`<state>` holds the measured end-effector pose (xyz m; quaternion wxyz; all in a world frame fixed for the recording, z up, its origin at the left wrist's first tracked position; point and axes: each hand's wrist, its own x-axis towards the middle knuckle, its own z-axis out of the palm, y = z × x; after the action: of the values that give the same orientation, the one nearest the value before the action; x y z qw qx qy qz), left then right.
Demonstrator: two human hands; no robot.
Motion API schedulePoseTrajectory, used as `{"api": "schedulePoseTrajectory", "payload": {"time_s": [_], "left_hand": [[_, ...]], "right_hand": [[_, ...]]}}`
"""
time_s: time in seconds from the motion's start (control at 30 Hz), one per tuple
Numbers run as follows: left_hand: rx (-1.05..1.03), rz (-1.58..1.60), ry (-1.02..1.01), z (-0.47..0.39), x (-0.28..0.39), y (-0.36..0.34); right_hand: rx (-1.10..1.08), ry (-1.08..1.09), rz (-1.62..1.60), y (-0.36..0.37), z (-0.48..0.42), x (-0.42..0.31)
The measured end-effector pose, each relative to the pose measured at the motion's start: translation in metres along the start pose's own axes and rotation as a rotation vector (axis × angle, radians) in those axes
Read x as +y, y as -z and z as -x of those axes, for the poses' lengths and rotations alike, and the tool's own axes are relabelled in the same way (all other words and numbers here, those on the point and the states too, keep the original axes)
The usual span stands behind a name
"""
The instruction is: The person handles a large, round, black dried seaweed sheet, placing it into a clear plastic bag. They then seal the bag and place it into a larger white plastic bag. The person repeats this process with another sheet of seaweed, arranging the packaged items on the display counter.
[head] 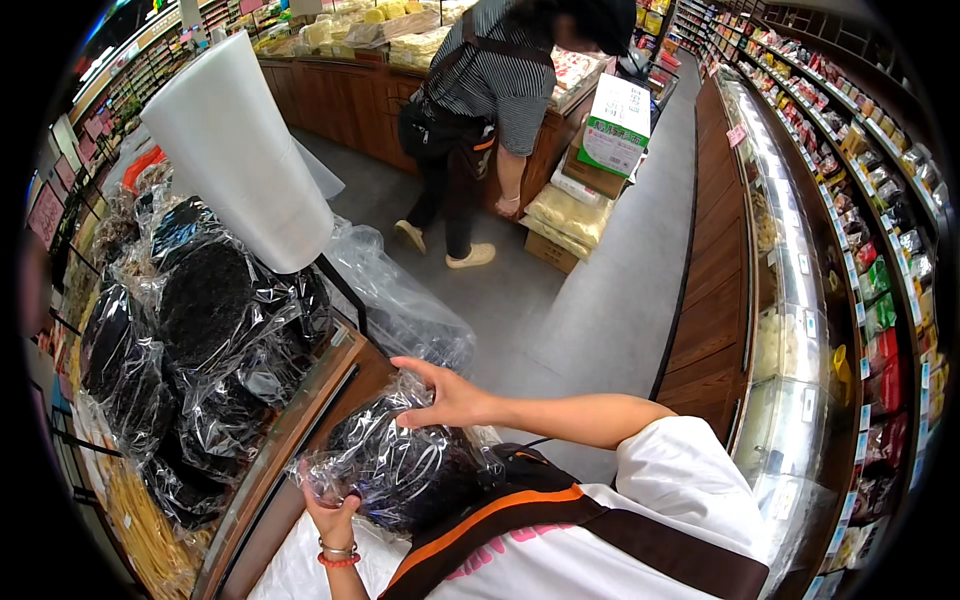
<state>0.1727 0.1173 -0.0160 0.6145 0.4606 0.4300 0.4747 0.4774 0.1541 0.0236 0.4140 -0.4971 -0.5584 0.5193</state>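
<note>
A clear plastic bag of dark dried food point(397, 457), perhaps seaweed, rests against the front of my dark apron. My left hand point(334, 514), with a bangle and a red bead bracelet at its wrist, grips the lower left end of the bag. From the upper right, my right hand point(442, 397) lies over the bag's top, its thumb and fingers spread across the crinkled film. Whether it grips the film is unclear. More film-wrapped dark round cakes point(202, 300) are heaped in the display counter at left.
A plastic bag roll point(240, 157) stands over the wood-edged counter point(292, 442). A co-worker point(480, 97) bends near stacked cartons point(615, 127) and packs. Large clear plastic point(405, 300) bulges beyond the counter. A glass-topped case point(780, 300) lines the aisle at right.
</note>
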Motion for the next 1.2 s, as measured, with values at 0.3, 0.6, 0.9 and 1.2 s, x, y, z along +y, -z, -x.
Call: {"api": "schedulePoseTrajectory", "payload": {"time_s": [0.3,0.6,0.9,1.2], "left_hand": [[0.074,0.434,0.185,0.013,-0.037,0.008],[0.161,0.131,0.136,0.0,-0.015,-0.046],[0.171,0.32,0.11,-0.005,-0.013,-0.043],[0.687,0.342,0.003,0.001,0.0,-0.052]], "right_hand": [[-0.11,-0.195,-0.193,0.016,-0.019,0.002],[-0.144,-0.118,-0.179,0.029,-0.037,0.014],[-0.241,-0.381,-0.301,0.052,-0.071,0.01],[-0.592,-0.531,-0.415,0.042,-0.092,0.005]]}}
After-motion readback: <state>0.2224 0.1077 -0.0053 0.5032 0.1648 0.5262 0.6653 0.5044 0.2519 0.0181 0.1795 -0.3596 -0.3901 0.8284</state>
